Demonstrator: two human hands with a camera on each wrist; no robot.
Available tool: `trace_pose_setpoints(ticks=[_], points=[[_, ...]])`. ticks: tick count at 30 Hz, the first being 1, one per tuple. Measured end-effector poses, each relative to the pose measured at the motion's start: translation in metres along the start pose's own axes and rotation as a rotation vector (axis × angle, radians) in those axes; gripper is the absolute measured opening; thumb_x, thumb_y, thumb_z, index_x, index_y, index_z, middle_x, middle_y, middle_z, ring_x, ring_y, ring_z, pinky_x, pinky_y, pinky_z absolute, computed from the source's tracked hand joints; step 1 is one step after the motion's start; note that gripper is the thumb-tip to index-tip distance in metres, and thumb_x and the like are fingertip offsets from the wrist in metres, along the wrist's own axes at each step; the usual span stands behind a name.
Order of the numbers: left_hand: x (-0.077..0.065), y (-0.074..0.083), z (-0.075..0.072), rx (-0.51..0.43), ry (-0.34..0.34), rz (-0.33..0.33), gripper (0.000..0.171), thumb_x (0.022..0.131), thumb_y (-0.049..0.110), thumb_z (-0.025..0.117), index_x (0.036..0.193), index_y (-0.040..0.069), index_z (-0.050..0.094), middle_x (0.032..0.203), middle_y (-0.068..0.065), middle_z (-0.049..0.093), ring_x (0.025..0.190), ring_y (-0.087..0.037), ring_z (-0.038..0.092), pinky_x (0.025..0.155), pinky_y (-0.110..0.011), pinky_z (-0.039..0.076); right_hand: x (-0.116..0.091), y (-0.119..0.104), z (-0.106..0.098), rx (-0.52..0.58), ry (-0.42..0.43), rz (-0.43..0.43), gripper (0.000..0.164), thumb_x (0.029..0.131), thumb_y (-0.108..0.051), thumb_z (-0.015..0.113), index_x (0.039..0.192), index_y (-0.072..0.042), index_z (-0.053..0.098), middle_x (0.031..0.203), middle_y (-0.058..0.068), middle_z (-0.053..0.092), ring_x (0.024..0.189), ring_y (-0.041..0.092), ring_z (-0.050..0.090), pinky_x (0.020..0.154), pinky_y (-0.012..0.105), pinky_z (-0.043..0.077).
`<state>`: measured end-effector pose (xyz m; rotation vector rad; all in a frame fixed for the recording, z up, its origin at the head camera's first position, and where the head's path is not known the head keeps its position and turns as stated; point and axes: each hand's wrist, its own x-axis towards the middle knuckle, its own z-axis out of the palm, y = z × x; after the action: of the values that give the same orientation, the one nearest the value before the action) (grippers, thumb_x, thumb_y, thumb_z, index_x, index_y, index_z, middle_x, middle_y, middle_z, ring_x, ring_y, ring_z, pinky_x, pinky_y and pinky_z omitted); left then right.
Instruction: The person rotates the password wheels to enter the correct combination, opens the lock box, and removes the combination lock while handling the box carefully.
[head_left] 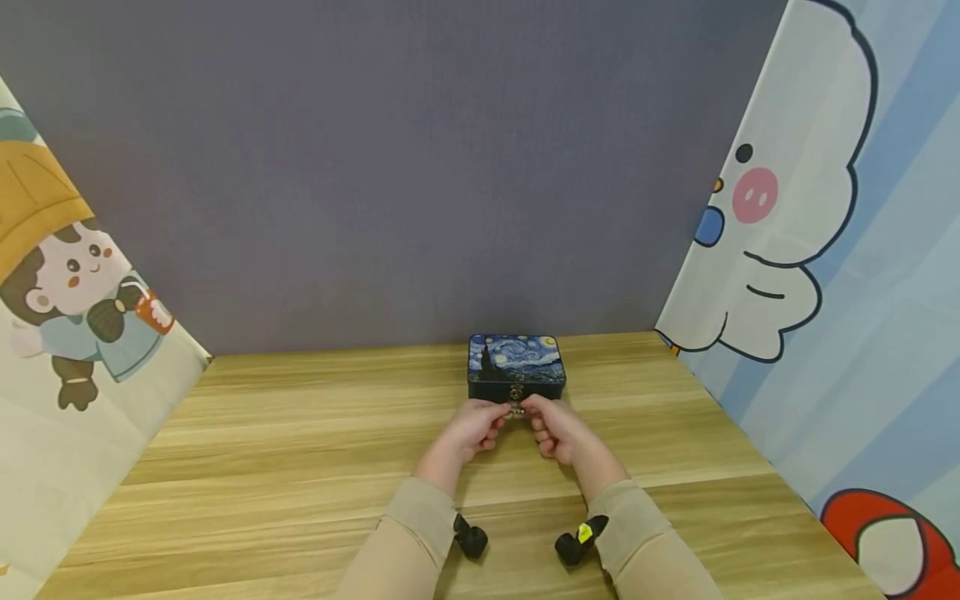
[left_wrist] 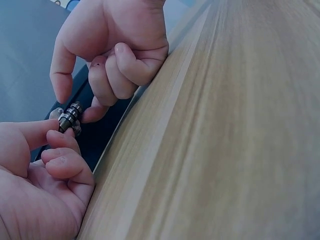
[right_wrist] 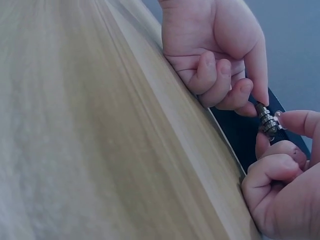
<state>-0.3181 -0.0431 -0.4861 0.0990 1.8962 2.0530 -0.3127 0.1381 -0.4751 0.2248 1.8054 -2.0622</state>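
Observation:
A small tin box (head_left: 519,360) with a swirling blue night-sky picture on its lid stands closed at the back of the table. At its front, below a brass-coloured clasp (head_left: 516,392), hangs a small combination padlock (left_wrist: 70,118) with ridged wheels. My left hand (head_left: 472,427) pinches one end of the padlock between thumb and forefinger, its other fingers curled in. From the opposite side, my right hand (head_left: 558,429) has thumb and forefinger around the padlock's other end. The thumb tip lies by the shiny metal fitting (right_wrist: 279,120). Fingers partly cover the padlock in the head view.
The wood-grain table (head_left: 300,450) extends in front and to both sides. A grey panel (head_left: 375,167) rises right behind the box. Cartoon-printed sheets hang at the left (head_left: 90,333) and right (head_left: 810,208) of the table. Black wrist mounts (head_left: 470,537) sit at both cuffs.

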Motion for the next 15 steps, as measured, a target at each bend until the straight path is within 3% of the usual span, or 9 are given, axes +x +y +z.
trace_pose_setpoints(ticks=[4, 15], points=[[-0.0002, -0.0001, -0.0002, 0.005, -0.004, -0.010, 0.023, 0.103, 0.017, 0.059, 0.092, -0.003, 0.061, 0.068, 0.002, 0.048, 0.049, -0.007, 0.035, 0.046, -0.021, 0.031, 0.0003, -0.0004, -0.0010, -0.006, -0.001, -0.002, 0.028, 0.089, -0.024, 0.065, 0.067, -0.016, 0.048, 0.055, -0.008, 0.029, 0.042, 0.004, 0.024, 0.039, 0.019, 0.021], [-0.0007, 0.0002, 0.0000, 0.014, -0.013, -0.007, 0.025, 0.104, 0.018, 0.057, 0.091, -0.003, 0.061, 0.068, 0.001, 0.048, 0.050, -0.008, 0.035, 0.047, -0.022, 0.032, -0.0018, 0.0007, 0.0039, -0.054, -0.009, -0.034, 0.018, 0.087, -0.019, 0.066, 0.076, -0.010, 0.055, 0.056, -0.007, 0.032, 0.043, 0.006, 0.025, 0.040, 0.020, 0.021]])
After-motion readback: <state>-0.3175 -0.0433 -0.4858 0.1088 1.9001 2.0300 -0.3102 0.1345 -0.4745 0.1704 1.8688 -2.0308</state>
